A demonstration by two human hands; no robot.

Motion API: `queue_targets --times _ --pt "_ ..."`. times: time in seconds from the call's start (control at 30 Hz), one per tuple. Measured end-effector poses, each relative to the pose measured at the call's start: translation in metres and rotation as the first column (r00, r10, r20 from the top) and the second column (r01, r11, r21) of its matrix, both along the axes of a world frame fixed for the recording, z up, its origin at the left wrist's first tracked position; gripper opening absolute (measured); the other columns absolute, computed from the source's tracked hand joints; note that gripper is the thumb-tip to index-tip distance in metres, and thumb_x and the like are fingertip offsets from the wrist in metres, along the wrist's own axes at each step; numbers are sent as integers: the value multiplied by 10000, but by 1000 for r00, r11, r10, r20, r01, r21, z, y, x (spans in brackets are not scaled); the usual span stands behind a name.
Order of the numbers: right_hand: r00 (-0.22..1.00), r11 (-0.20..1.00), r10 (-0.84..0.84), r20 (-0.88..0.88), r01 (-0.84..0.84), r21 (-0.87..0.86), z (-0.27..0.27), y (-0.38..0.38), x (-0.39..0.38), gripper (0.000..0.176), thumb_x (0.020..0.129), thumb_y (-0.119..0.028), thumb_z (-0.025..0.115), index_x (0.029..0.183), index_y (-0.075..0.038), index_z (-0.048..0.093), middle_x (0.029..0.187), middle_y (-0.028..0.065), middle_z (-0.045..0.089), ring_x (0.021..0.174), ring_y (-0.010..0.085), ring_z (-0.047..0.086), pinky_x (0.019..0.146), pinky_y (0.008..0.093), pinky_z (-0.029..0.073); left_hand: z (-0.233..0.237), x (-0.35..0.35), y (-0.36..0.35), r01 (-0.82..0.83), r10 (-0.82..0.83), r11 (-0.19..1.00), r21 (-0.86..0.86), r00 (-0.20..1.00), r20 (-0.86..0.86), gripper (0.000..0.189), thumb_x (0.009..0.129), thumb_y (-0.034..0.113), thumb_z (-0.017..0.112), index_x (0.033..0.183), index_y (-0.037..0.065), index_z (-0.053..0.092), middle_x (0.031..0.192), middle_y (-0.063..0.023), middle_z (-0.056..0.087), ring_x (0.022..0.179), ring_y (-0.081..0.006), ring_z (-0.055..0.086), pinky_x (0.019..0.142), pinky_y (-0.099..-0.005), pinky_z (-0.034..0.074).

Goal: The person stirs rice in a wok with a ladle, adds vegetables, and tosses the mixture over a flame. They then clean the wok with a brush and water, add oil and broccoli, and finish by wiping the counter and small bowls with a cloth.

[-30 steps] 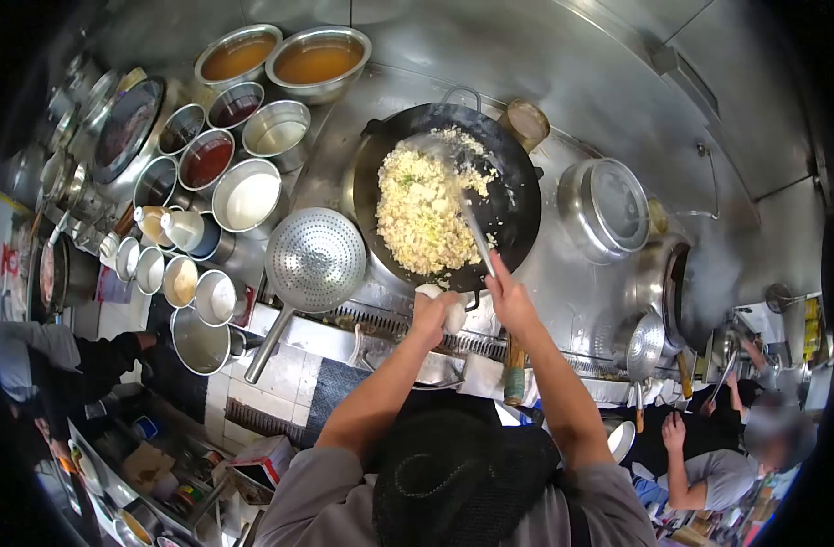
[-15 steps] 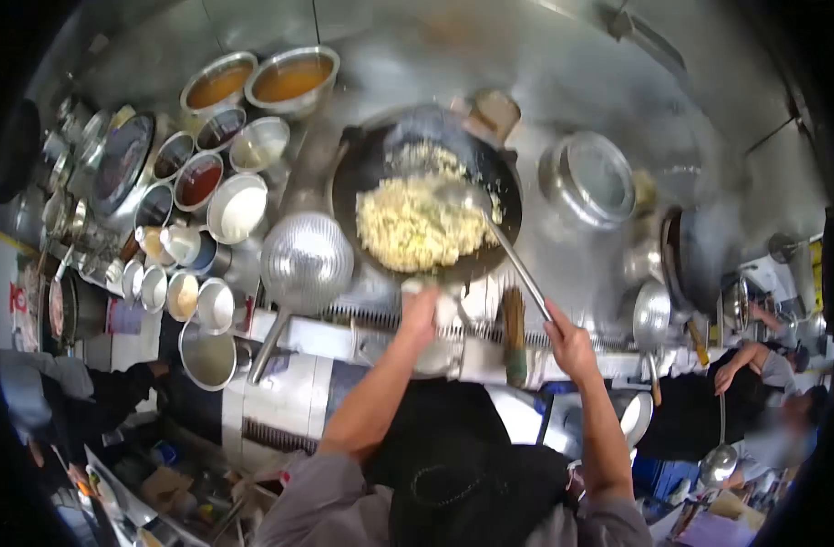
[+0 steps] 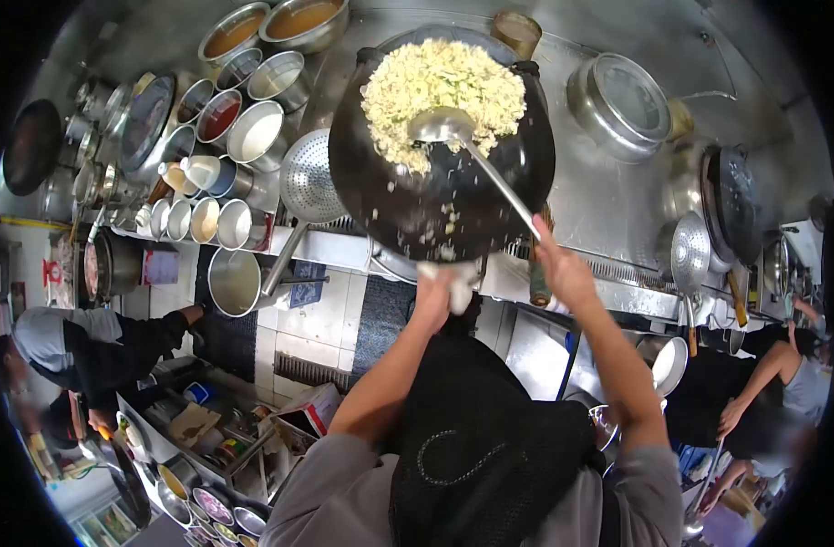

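A large black wok [image 3: 490,205] sits in front of me on the stove, its near rim tipped towards me. Pale yellow fried rice [image 3: 444,87] with green bits is heaped at its far side; scattered grains cling to the bare near wall. My right hand [image 3: 563,272] is closed around the handle of a metal ladle [image 3: 442,125], whose bowl rests against the near edge of the rice. At the wok's near rim, my left hand [image 3: 432,299] is closed on a whitish cloth [image 3: 461,292]. The exact grip under the cloth is hidden.
A perforated strainer [image 3: 311,178] lies left of the wok, beside several seasoning bowls [image 3: 255,132]. To the right stand a lidded pot [image 3: 622,105] and another strainer [image 3: 690,251]. A bamboo brush [image 3: 539,278] is near my right hand. Co-workers [image 3: 782,378] stand at both sides.
The wok has tilted and its rice has shifted to the far side, baring the near wall. My right hand and the ladle have moved up in the view with it.
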State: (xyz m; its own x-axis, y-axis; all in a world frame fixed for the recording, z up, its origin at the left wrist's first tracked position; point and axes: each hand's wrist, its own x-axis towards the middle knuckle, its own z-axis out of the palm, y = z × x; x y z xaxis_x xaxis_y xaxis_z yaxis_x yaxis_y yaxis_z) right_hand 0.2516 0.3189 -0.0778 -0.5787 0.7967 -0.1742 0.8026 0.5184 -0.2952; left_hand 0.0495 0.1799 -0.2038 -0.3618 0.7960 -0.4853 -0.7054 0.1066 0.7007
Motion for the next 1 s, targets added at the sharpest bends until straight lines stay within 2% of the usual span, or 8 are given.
queue_targets --times 0.13,0.23,0.43,0.53,0.67,0.77,0.9,1.0 --pt "986 965 -7 -164 -36 -259 52 -37 25 556 969 -278 556 1481 -338 347 852 286 642 771 455 646 715 525 509 114 -4 -20 26 -26 998 52 1000 7 349 830 -48 515 1178 -21 503 1050 -174 645 869 -267 681 706 -375 581" --pt "995 848 -90 32 94 -522 130 -38 14 525 973 -305 566 1469 -310 394 1008 197 698 814 293 694 799 433 522 85 -36 35 5 -3 1000 -12 981 196 133 909 50 535 1002 -42 559 913 -134 636 747 -241 649 651 -393 563" --pt "978 749 24 206 119 -652 243 -18 22 481 987 -236 544 1452 -178 432 907 140 669 748 150 556 767 354 483 154 -35 2 54 -37 996 -78 976 214 332 907 -10 453 1233 -58 499 1110 -205 633 929 -315 680 759 -426 589" --pt "996 932 57 64 -31 -361 173 -18 -1 454 980 -217 526 1430 -199 467 848 202 655 728 323 621 708 385 486 134 -50 53 47 -22 992 -114 978 209 200 908 26 500 1088 -34 563 973 -182 659 714 -266 655 634 -393 578" --pt "998 1000 18 -61 -19 -10 9 -53 8 543 986 -292 521 1493 -280 327 696 236 629 612 407 639 588 508 513 1 -18 -12 107 -109 993 40 993 39 257 882 14 515 1134 -24 550 1008 -177 660 828 -261 680 687 -388 583" --pt "996 933 48 72 -19 -358 97 -67 23 550 983 -269 530 1496 -268 332 809 258 662 701 410 655 729 500 528 76 -18 -51 8 -8 1000 7 998 61 332 853 -35 505 1183 -25 529 1048 -170 658 954 -259 678 763 -373 582" --pt "981 909 192 23 -169 -381 199 -36 27 522 991 -271 512 1488 -239 359 830 186 685 668 377 641 745 473 517 196 -50 18 84 -57 993 -81 955 291 188 978 157 472 1030 3 566 888 -105 649 804 -241 670 693 -401 581" --pt "987 959 114 113 -80 -271 153 -17 2 507 997 -286 486 1485 -229 362 806 212 673 638 389 627 714 469 533 133 -45 43 112 -103 993 -42 979 173 206 960 158 489 1028 -15 576 921 -135 664 814 -239 664 742 -408 573"
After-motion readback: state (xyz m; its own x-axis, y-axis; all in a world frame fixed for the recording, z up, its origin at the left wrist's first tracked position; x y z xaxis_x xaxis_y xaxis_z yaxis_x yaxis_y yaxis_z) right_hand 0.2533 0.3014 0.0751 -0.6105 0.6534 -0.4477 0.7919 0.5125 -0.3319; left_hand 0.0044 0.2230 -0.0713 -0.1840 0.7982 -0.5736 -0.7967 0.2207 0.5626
